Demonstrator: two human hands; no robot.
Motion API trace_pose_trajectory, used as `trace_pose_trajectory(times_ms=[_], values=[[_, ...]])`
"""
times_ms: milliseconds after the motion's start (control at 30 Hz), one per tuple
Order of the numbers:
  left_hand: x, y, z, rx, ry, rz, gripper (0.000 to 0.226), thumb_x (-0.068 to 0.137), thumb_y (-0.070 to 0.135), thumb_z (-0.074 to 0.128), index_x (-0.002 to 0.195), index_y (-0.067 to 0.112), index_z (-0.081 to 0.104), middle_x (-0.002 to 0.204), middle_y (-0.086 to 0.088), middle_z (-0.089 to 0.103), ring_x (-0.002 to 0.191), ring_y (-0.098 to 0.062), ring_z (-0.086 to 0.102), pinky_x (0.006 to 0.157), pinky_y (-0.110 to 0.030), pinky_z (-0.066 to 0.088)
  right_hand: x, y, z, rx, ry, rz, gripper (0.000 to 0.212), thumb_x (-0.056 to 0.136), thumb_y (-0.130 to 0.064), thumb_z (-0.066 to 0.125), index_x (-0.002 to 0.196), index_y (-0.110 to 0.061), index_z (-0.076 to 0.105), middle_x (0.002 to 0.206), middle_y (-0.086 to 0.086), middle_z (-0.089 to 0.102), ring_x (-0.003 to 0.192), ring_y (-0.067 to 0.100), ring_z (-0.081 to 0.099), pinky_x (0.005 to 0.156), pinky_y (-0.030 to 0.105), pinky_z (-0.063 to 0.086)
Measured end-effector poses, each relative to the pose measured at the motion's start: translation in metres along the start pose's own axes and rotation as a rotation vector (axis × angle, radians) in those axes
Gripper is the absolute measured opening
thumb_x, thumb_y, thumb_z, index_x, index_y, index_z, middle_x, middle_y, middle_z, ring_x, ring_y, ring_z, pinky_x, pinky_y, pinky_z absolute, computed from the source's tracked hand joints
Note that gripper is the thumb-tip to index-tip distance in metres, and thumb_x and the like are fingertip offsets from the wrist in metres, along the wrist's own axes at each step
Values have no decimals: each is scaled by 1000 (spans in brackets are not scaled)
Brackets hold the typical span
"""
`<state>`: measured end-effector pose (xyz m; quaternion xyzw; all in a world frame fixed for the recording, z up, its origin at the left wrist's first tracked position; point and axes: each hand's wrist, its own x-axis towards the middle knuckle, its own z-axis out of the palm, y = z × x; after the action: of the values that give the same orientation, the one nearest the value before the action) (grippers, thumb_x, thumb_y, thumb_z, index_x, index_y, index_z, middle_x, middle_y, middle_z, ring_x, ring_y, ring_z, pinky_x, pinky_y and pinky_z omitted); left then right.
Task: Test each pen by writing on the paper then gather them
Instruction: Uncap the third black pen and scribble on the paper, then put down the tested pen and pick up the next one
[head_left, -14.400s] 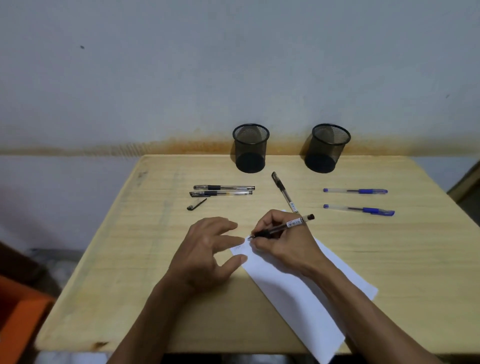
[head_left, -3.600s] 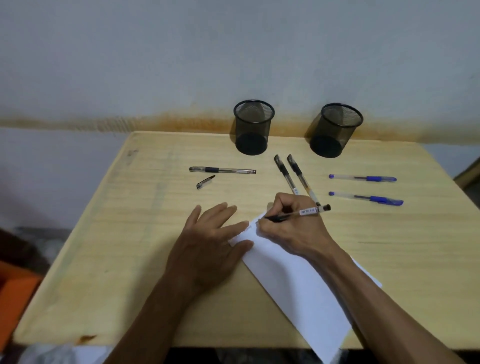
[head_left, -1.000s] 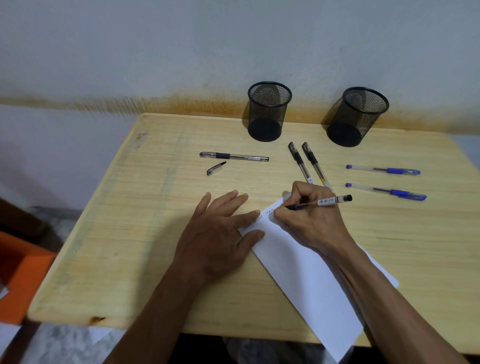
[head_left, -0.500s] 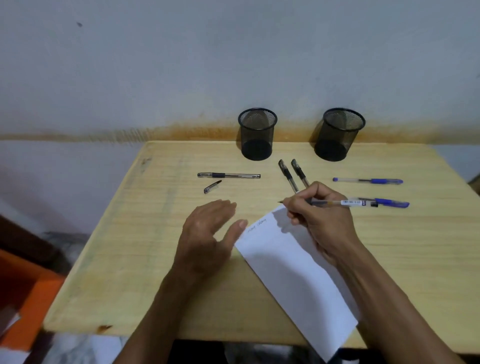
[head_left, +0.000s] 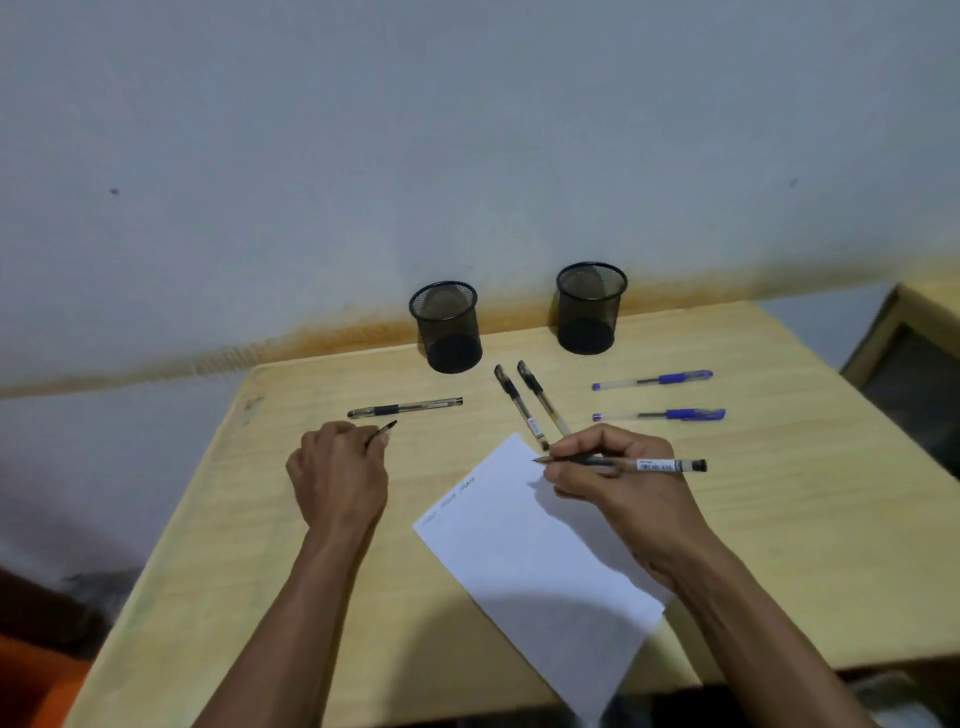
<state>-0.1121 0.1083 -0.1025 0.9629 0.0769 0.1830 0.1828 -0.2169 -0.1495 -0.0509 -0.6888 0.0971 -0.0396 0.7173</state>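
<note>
My right hand (head_left: 618, 478) holds an uncapped black pen (head_left: 660, 465) level, its tip just above the top corner of the white paper (head_left: 535, 561). Faint writing runs along the paper's upper left edge. My left hand (head_left: 337, 475) has its fingers closed on the small black pen cap (head_left: 384, 430) left of the paper. One black pen (head_left: 405, 408) lies beyond my left hand. Two capped black pens (head_left: 524, 402) lie side by side above the paper. Two blue pens (head_left: 654, 379) lie at the right.
Two black mesh pen cups (head_left: 447, 325) (head_left: 591, 306) stand at the back edge of the wooden table (head_left: 779, 519), against the wall. A second wooden piece of furniture shows at the far right. Something orange sits low at the left, off the table.
My left hand left the paper and moved up-left onto the pen cap. My right hand stopped writing and lifted the pen off the sheet, holding it level.
</note>
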Motion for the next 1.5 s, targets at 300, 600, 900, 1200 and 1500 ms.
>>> trace_pose_trajectory(times_ms=[300, 600, 900, 1200, 1500], values=[[-42, 44, -32, -491, 44, -4, 18, 99, 21, 51, 95, 19, 68, 86, 2, 67, 79, -18, 60, 67, -31, 42, -15, -13, -16, 79, 79, -105, 15, 76, 4, 84, 84, -6, 75, 84, 6, 81, 82, 20, 79, 75, 29, 63], [-89, 81, -61, -811, -148, 201, 20, 93, 8, 64, 97, 26, 72, 86, 12, 72, 79, -10, 68, 72, -18, 50, -23, -36, -12, -35, 4, -285, 16, 73, -36, 84, 87, -26, 81, 99, -9, 79, 100, 10, 74, 91, 49, 60], [-95, 87, -70, -777, -123, 426, 14, 90, 16, 61, 97, 21, 73, 98, 16, 68, 96, -8, 66, 79, -17, 48, -27, -34, -15, -169, -7, -338, 17, 70, -42, 84, 84, -31, 82, 120, -15, 69, 115, 0, 65, 97, 51, 55], [-88, 94, -75, -806, -169, 462, 12, 94, 15, 63, 100, 19, 73, 96, 13, 67, 95, -12, 65, 79, -26, 52, -18, -34, -12, -159, -15, -341, 8, 79, -26, 85, 81, -33, 82, 110, -14, 71, 111, 1, 66, 82, 38, 57], [-76, 99, -78, -701, -156, 470, 13, 92, 10, 65, 97, 17, 75, 85, 10, 66, 77, -8, 62, 66, -18, 48, -8, -26, -1, -85, -16, -246, 6, 81, -29, 83, 82, -23, 81, 93, -10, 79, 99, 10, 73, 90, 48, 60]])
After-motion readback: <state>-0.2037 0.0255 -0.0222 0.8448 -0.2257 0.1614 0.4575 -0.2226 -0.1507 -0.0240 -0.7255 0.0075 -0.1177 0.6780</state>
